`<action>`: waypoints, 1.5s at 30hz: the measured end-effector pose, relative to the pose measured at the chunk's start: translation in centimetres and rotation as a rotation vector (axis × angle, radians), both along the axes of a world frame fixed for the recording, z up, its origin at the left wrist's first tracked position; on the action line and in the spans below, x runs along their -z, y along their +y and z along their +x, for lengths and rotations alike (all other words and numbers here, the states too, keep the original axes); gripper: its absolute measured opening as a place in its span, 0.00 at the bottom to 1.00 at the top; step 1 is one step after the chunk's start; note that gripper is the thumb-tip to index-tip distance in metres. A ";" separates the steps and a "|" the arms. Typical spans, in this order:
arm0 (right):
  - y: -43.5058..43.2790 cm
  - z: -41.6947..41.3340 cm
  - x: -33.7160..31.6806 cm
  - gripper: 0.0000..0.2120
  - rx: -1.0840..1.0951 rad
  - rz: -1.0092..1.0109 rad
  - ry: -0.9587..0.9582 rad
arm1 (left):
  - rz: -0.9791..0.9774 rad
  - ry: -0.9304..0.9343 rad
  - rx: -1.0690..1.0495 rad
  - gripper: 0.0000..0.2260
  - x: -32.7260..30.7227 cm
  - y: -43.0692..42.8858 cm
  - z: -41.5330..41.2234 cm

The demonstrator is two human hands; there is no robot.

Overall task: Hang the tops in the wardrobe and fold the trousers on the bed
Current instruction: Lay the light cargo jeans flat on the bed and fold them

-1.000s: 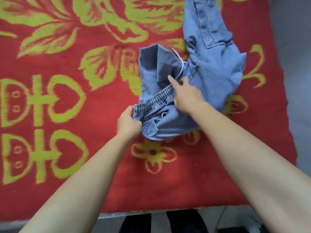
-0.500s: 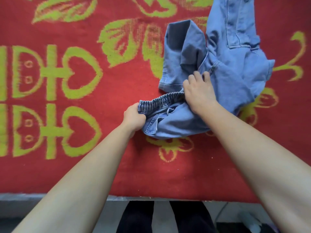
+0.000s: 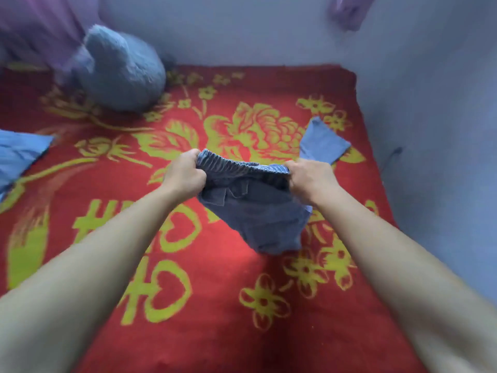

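Head view over a bed (image 3: 220, 332) covered by a red blanket with a yellow-green floral and heart pattern. Both bare forearms reach forward from the lower corners of the frame. The left hand (image 3: 185, 176) is closed in a fist-like grip on the left end of the elastic waistband of a pair of blue denim trousers (image 3: 255, 211); the right hand (image 3: 309, 179) is closed in the same manner on the right end, so that the gathered waistband is stretched roughly level between the two fists. The trousers are held above the blanket, near the middle of the bed: the seat and upper legs hang below the waistband in a bunched fold with a pocket visible near the left hand, while one leg end (image 3: 322, 141) shows beyond the right hand, towards the far right corner of the bed. A second blue garment (image 3: 18, 154) lies at the left edge of the bed, well apart from the trousers. A blue plush cushion (image 3: 121, 68) sits at the far left, against purple fabric (image 3: 40, 28). A pale wall (image 3: 269, 28) bounds the bed at the far side and on the right. The picture is slightly blurred.
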State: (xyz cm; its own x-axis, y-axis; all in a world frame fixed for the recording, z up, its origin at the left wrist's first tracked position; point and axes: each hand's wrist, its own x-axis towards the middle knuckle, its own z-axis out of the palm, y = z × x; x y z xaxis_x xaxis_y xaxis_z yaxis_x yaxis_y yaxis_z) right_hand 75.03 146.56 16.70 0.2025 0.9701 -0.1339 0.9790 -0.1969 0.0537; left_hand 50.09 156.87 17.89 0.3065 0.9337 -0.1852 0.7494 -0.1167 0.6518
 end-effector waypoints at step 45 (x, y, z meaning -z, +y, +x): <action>-36.3 -29.1 1.3 0.14 -0.012 -0.445 -0.029 | -0.113 0.571 0.486 0.19 4.9 -31.2 -31.2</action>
State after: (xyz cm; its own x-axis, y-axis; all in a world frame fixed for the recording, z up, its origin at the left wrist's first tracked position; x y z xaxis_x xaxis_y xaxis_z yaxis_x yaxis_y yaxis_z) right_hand 45.93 110.23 15.43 0.2010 0.8218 -0.5331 0.9779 -0.1367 0.1580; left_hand 18.90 125.71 13.01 0.5064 0.6840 -0.5250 0.8554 -0.4754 0.2057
